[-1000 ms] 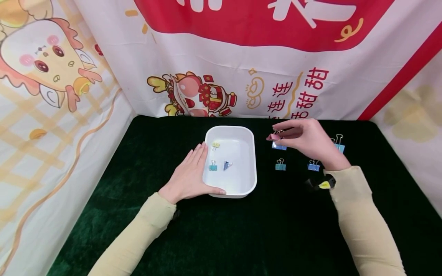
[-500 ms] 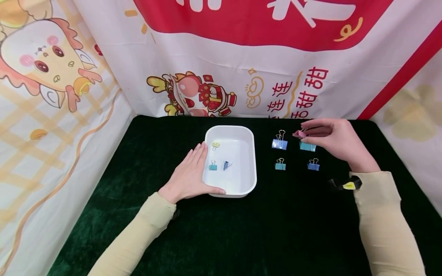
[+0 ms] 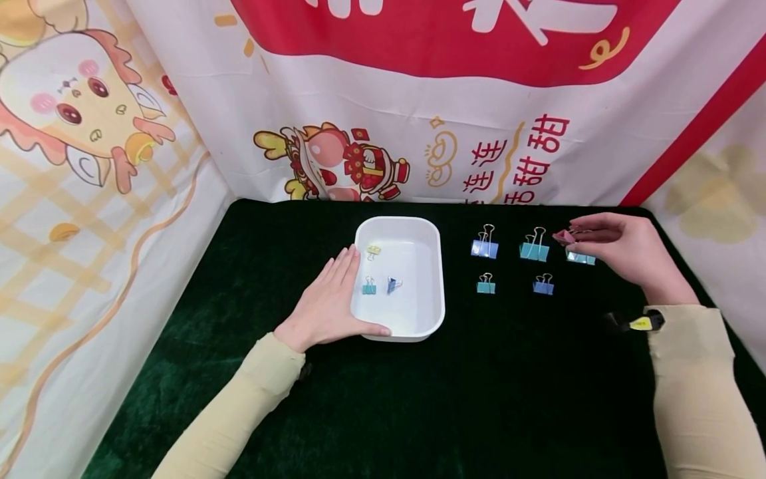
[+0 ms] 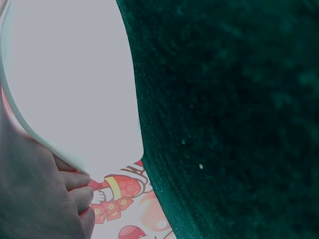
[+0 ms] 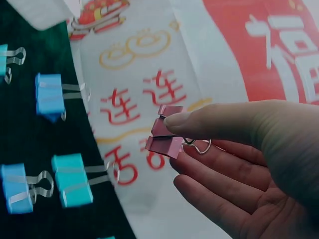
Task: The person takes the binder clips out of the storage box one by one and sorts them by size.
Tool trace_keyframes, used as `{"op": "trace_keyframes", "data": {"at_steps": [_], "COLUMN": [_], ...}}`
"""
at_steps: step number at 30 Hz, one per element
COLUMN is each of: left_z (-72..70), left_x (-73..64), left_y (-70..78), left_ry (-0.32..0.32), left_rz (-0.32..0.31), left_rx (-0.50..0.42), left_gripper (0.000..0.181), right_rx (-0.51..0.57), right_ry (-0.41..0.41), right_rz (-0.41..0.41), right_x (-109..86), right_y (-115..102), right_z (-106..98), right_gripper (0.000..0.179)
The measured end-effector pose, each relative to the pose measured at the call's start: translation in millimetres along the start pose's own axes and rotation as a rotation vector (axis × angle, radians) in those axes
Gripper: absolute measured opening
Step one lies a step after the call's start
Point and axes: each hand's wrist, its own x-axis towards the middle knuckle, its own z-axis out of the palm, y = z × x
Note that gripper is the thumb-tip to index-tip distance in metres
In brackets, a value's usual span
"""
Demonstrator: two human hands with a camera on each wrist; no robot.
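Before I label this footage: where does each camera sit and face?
Head: head-worn, facing forward and down at the white tray; left hand, right hand, both sleeves show.
Left wrist: worn there, facing the white tray; left hand shows.
Right wrist: worn there, facing the pink clip; right hand shows.
Head and right wrist share the pink clip.

Head view evenly bright; left wrist view dim, tray (image 4: 75,74) washed out; glare on blue clip (image 3: 485,249).
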Motion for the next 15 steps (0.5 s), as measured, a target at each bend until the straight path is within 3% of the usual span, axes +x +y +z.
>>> {"op": "trace_keyframes", "data": {"at_steps": [7, 15], "left_z": [-0.3, -0.3], "left_x": [-0.6, -1.6], "left_y": [0.8, 1.7], "left_ry": [0.001, 0.005], "left_rz": [-0.003, -0.003], "left_rx": [0.000, -0.007], "left_gripper": [0.146, 0.144], "right_rx": [-0.033, -0.069], "right_ry": [-0.052, -0.124], "right_rz": [0.082, 0.105], "right_x": [-0.2, -1.7], "right_y": [29.7, 63.7], "right_z": [-7.6, -9.2], "right_gripper": [0.058, 0.060]}}
